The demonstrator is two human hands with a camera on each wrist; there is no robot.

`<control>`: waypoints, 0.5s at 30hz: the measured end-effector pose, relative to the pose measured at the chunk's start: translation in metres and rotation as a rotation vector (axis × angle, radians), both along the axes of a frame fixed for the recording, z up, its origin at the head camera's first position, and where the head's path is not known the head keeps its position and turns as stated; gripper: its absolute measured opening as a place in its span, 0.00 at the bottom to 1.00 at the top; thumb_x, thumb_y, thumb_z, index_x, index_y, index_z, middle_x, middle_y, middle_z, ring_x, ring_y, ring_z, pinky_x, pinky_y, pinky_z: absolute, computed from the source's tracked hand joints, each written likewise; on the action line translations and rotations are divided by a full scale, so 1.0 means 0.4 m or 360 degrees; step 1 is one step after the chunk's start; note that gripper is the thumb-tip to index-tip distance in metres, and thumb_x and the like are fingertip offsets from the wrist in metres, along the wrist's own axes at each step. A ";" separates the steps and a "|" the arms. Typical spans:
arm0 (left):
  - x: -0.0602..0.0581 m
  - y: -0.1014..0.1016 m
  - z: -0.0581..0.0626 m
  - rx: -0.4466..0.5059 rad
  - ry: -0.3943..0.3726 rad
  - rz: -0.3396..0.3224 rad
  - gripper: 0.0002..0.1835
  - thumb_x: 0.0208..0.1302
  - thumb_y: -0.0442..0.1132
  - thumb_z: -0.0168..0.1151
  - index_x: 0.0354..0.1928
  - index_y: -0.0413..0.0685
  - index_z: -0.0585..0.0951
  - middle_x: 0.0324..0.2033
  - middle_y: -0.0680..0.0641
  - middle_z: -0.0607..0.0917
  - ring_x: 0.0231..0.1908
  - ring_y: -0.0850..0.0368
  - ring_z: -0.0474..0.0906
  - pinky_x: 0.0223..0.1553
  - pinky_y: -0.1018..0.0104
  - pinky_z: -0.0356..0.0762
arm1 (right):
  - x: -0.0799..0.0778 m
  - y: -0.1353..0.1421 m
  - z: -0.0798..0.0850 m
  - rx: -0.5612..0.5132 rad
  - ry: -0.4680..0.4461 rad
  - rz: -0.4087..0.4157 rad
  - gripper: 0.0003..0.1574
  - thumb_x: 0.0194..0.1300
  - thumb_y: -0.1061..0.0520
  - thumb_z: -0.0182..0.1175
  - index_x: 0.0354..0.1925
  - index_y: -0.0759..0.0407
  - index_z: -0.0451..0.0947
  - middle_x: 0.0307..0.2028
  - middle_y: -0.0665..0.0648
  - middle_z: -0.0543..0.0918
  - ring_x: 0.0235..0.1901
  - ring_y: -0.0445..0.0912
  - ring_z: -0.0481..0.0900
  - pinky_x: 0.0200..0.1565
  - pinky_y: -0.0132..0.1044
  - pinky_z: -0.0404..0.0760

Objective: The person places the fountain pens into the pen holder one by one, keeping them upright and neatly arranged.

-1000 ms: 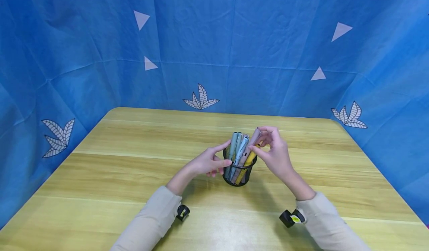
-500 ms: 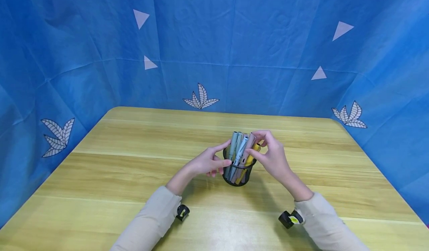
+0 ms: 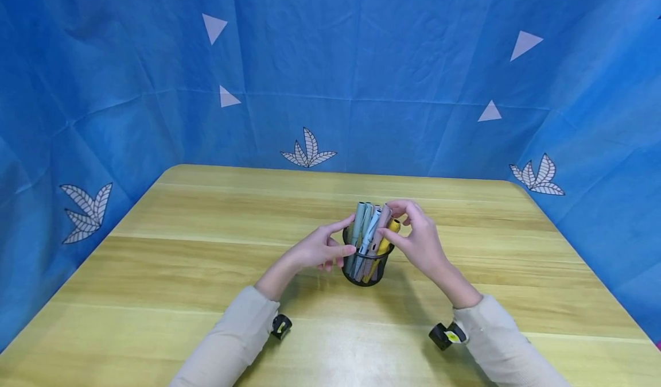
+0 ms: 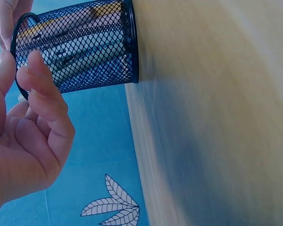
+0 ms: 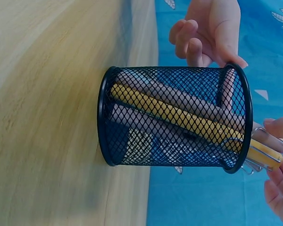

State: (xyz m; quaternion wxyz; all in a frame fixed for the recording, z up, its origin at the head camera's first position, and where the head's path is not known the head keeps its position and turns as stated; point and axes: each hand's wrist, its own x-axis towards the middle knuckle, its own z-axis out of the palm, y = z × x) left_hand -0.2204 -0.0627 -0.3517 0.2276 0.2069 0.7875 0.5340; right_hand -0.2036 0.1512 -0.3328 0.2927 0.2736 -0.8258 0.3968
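Observation:
A black wire-mesh pen holder [image 3: 362, 270] stands on the table, filled with several capped pens. My left hand [image 3: 321, 249] holds its rim from the left, the thumb at the near side and the index finger reaching along the far side. With thumb and fingertips my right hand [image 3: 420, 239] pinches a mauve pen [image 3: 382, 221] near its upper end; its lower part is inside the holder. Beside it leans a yellow pen [image 5: 266, 154]. A light blue pen [image 3: 371, 230] and a grey-green pen [image 3: 358, 219] rise on the left of the group.
The wood-grain table [image 3: 206, 243] has rounded back corners. Behind it hangs a blue curtain [image 3: 403, 60] printed with white leaves and triangles. A black wrist camera [image 3: 281, 326] sits on the left sleeve, another wrist camera [image 3: 446, 336] on the right.
The right hand has moved a little left and down with the mauve pen, which now sits lower and more upright among the others. The left hand has stayed at the rim.

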 end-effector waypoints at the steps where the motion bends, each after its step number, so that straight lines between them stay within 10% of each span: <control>1: 0.002 0.000 0.001 -0.0001 -0.0012 0.0014 0.38 0.61 0.42 0.57 0.69 0.64 0.49 0.24 0.30 0.78 0.11 0.57 0.66 0.13 0.71 0.62 | 0.000 0.000 0.000 0.0004 -0.0005 -0.0003 0.28 0.40 0.69 0.70 0.43 0.69 0.72 0.33 0.60 0.77 0.34 0.48 0.73 0.33 0.45 0.73; 15: -0.001 0.000 -0.002 0.0026 0.0002 0.0013 0.37 0.60 0.44 0.58 0.68 0.65 0.51 0.22 0.32 0.78 0.11 0.56 0.66 0.12 0.69 0.61 | -0.004 -0.002 -0.009 0.0070 0.0121 0.0075 0.16 0.41 0.68 0.70 0.33 0.65 0.77 0.34 0.57 0.80 0.36 0.47 0.70 0.32 0.40 0.71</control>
